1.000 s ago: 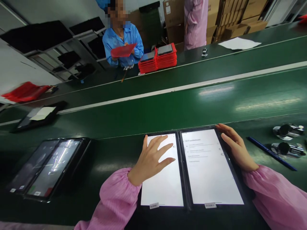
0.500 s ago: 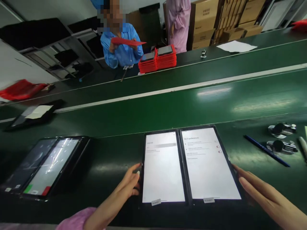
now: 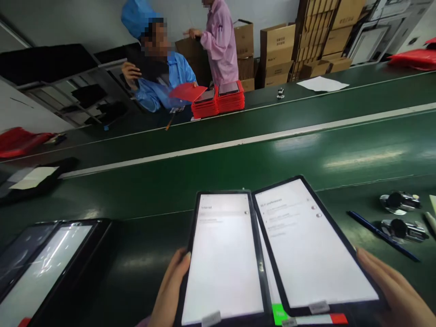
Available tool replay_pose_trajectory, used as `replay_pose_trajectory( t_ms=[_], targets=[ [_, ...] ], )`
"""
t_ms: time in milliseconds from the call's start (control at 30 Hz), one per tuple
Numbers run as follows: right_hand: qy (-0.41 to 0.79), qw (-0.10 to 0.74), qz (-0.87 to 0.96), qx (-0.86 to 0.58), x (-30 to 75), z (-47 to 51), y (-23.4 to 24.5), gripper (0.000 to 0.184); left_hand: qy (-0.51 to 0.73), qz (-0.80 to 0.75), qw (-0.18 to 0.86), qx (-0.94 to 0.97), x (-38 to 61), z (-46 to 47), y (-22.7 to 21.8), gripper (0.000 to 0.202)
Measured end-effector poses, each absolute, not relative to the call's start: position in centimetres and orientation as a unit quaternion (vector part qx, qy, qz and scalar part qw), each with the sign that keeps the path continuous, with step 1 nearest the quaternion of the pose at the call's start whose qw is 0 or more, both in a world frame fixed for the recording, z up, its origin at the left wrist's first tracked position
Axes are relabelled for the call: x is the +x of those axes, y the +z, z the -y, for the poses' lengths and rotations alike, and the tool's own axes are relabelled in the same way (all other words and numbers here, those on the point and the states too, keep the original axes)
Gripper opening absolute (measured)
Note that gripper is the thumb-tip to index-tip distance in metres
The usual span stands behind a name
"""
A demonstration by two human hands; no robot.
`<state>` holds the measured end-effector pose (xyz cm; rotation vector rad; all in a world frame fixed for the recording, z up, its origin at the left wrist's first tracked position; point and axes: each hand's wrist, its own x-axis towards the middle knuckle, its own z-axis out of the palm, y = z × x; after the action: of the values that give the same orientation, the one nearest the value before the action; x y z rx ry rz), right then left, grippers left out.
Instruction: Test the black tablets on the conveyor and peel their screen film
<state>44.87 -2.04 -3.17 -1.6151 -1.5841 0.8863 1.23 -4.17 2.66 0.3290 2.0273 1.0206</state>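
My left hand [image 3: 170, 286] grips the left edge of a tablet [image 3: 223, 259] with a lit white screen headed "Internet". On the other side, my right hand [image 3: 391, 281] is closed around the right edge of a second tablet [image 3: 316, 254], whose lit screen reads "Wi-Fi preferences". This second tablet is raised and turned at an angle. Beneath it shows part of another tablet [image 3: 279, 313] with a green and a red patch on its screen. Small labels stick to the lower edges. The fingers behind both tablets are hidden.
More tablets [image 3: 57, 254] lie at the left. Metal clamp-like pieces [image 3: 402, 229] and a blue pen [image 3: 383, 236] rest at the right. Across the green bench [image 3: 163, 181], a person in blue [image 3: 184, 68] works beside stacked red sleeves [image 3: 231, 97]; another person in pink [image 3: 223, 41] stands behind.
Both hands have closed on the tablets and lifted them nearer. The right tablet has tilted away from the left one, exposing the tablet underneath. The person in blue has lowered a red sleeve.
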Motion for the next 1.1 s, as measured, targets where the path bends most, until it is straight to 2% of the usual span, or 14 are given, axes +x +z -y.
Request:
replay_pose_trajectory(
  t_ms=[67,133,200,367,500,667,767,900,1000,1100],
  targets=[
    [0.305,0.397,0.629,-0.595,44.3,-4.6,-1.7,0.051,0.440,-0.773,0.433,0.146,0.7,-1.6,3.5,0.052],
    [0.371,0.384,0.634,-0.559,42.5,-11.7,-0.3,0.043,0.484,-0.732,0.440,0.192,0.4,-8.0,3.8,0.044],
    [0.386,0.390,0.633,-0.547,39.9,-17.7,0.4,0.029,0.503,-0.707,0.441,0.228,0.6,-13.9,3.3,0.037],
    [0.335,0.404,0.638,-0.563,36.2,-25.1,-1.6,0.041,0.476,-0.697,0.439,0.308,0.6,-20.9,1.2,0.030],
    [0.250,0.380,0.667,-0.590,38.3,-26.4,-1.4,0.038,0.455,-0.708,0.389,0.376,-2.2,-19.2,1.2,0.031],
    [0.206,0.278,0.751,-0.563,36.0,-29.7,1.5,0.032,0.448,-0.709,0.353,0.415,-4.4,-15.5,1.3,0.072],
    [0.186,0.217,0.779,-0.558,31.8,-32.6,2.5,0.033,0.471,-0.707,0.326,0.415,-3.8,-12.9,-0.4,0.086],
    [0.148,0.167,0.789,-0.572,28.3,-35.3,2.3,0.033,0.534,-0.706,0.322,0.336,-3.5,-8.4,-4.0,0.085],
    [0.126,0.146,0.787,-0.585,28.1,-36.2,1.5,0.035,0.585,-0.669,0.381,0.255,-3.9,-6.2,-6.0,0.076],
    [0.117,0.140,0.780,-0.598,29.4,-36.6,1.2,0.035,0.591,-0.636,0.429,0.248,-3.8,-6.0,-6.7,0.076]
  ],
)
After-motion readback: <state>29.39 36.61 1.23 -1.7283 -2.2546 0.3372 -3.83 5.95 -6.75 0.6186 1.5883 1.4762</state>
